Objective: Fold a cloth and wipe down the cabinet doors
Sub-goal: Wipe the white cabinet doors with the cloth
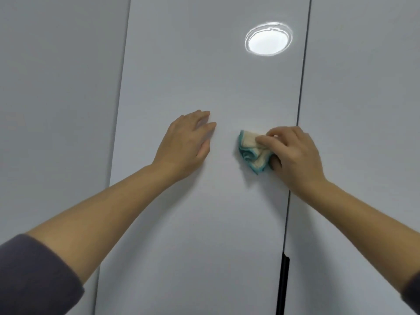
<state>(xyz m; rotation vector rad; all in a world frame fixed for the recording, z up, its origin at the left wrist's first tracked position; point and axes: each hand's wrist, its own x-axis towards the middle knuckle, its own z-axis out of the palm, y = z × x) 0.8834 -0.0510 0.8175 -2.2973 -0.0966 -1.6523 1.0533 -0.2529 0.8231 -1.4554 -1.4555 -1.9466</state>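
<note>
Cloth is bunched in the right hand against the middle cabinet door, probably touching it, left hand flat beside it.

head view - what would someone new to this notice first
The bright oval reflection of a ceiling light shines high on the middle cabinet door. Below it, the right hand grips a folded cream cloth with teal edging against that door near its right edge. The left hand rests flat on the same door beside it, apart from the cloth.
</note>
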